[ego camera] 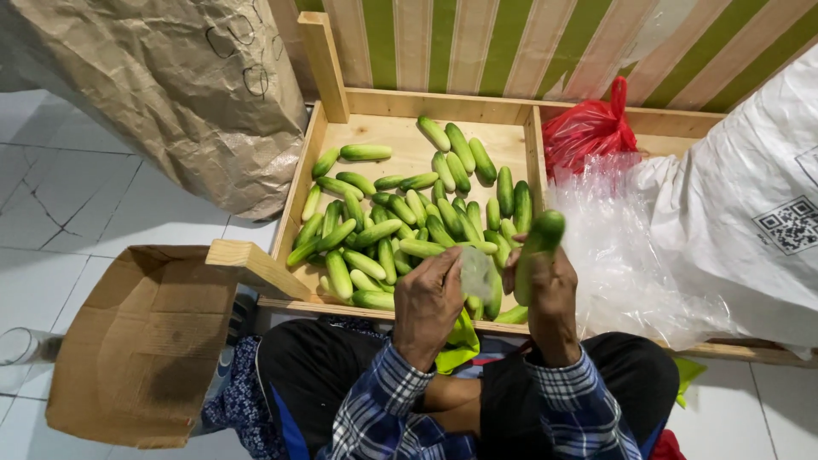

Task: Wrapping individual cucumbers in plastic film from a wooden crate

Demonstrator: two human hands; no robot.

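Two hands work near the wooden crate [328, 128]. The right hand [550, 294] is wrapped around a cucumber [537, 247], holding it upright at the crate's near right corner. The left hand [429, 298], just beside it, pinches a piece of clear plastic film [475, 273]. Many more cucumbers [400, 221] lie heaped inside the crate. A cardboard box [145, 341] sits at near left, a red bag [588, 128] at far right.

cucumber [538, 245] | green, upright-tilted, held above crate | clear plastic film [476, 271] | crumpled beside it
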